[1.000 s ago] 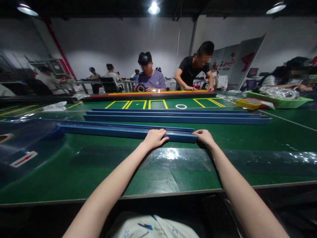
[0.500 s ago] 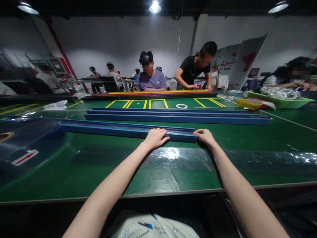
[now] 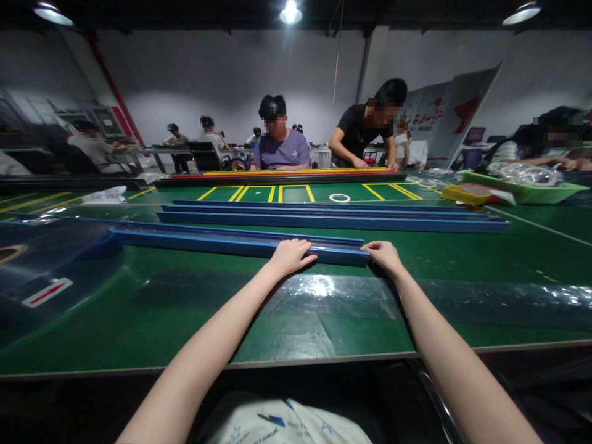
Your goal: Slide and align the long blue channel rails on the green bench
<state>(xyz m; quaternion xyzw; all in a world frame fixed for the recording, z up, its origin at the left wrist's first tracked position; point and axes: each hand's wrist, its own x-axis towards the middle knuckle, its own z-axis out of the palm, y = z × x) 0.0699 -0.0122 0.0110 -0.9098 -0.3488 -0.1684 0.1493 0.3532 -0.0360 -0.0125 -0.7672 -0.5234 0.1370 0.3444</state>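
Note:
A long blue rail lies across the green table in front of me. My left hand rests on top of it near its right end, fingers curled over the rail. My right hand is closed around the rail's right end. A clear plastic sheet lies flat on the table just under my wrists. Further back lie two more long blue rails, side by side.
A clear bag with a red-and-white label lies at the left. A white tape ring sits on yellow floor-style markings. Yellow and green trays stand at the back right. Several people work at the far side.
Hardly anything has moved; both hands stay on the blue rail's right end. The person in the black shirt across the table has shifted slightly.

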